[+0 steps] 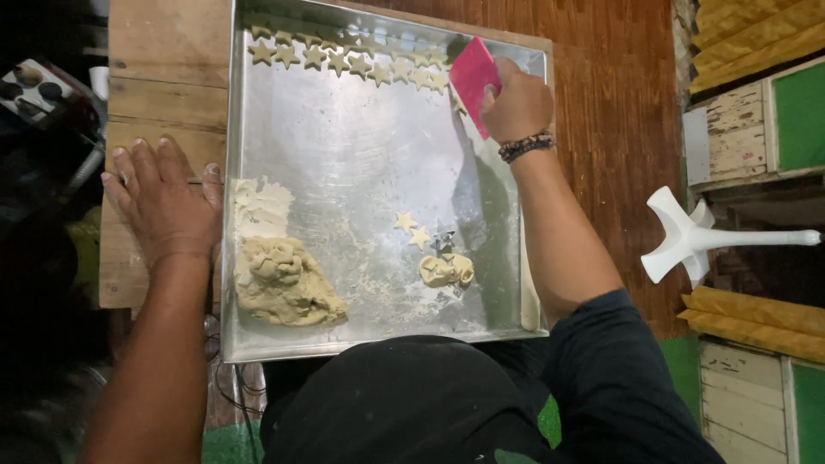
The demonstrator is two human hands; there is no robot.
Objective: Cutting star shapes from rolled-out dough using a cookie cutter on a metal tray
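Note:
A large metal tray lies on a wooden board. My right hand holds a pink scraper at the tray's far right corner, beside two rows of star-shaped dough cut-outs along the far edge. My left hand rests flat and empty on the wooden board, touching the tray's left rim. A big lump of dough sits in the near left of the tray. Two loose dough stars, a small metal star cutter and a small dough piece lie near the middle right.
A white plastic object stands on the wooden floor to the right. Yellow slats and green-and-white boxes line the right side. Dark clutter sits at the far left. Flour dusts the tray.

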